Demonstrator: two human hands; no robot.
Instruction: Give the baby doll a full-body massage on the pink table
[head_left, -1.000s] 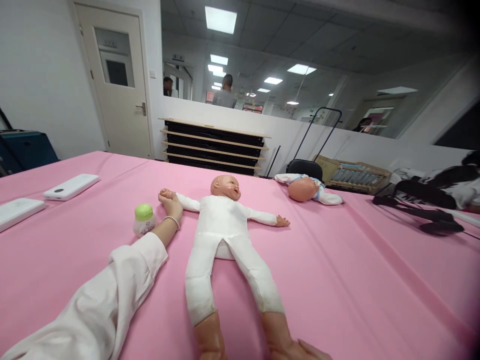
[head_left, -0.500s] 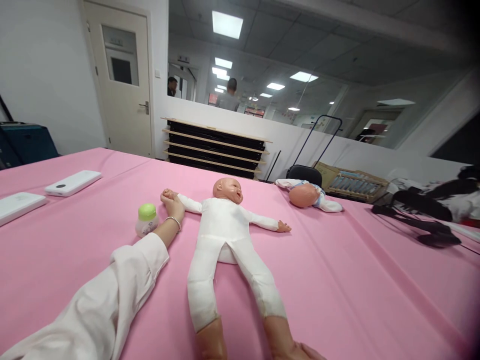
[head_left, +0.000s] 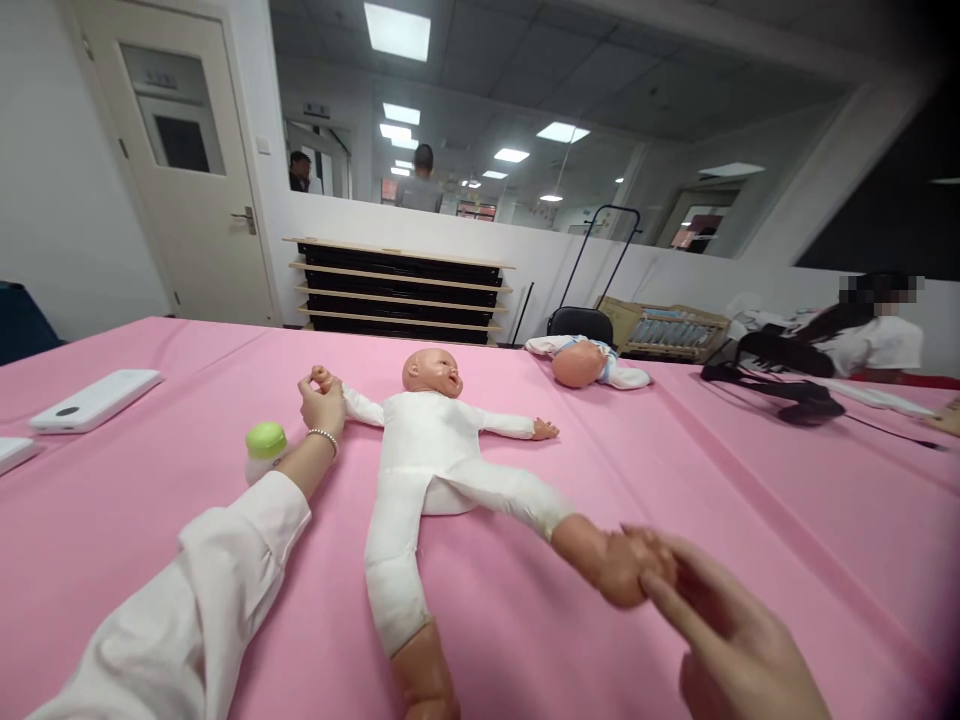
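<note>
A baby doll [head_left: 427, 430] with a white cloth body lies on its back on the pink table cover [head_left: 585, 640]. My left hand [head_left: 324, 405], with a beaded bracelet at the wrist, is closed around the doll's hand on the left side. Its other arm lies stretched out to the right. My right hand [head_left: 720, 620] grips the toes of the doll's foot [head_left: 626, 570] between thumb and fingers, and that leg is swung out to the right. The other leg points toward me. Beside my left wrist stands a small jar with a green lid [head_left: 266, 441].
White power banks [head_left: 97, 400] lie at the left. A second doll [head_left: 581, 363] in white clothing rests at the far edge. Black straps [head_left: 780, 390] lie to the right, near a seated person [head_left: 874, 340]. Stacked boards [head_left: 397, 290] stand behind the table.
My right hand has come into fuller view, holding the doll's foot. That leg has moved outward to the right. My left hand keeps its hold; the view has turned slightly right.
</note>
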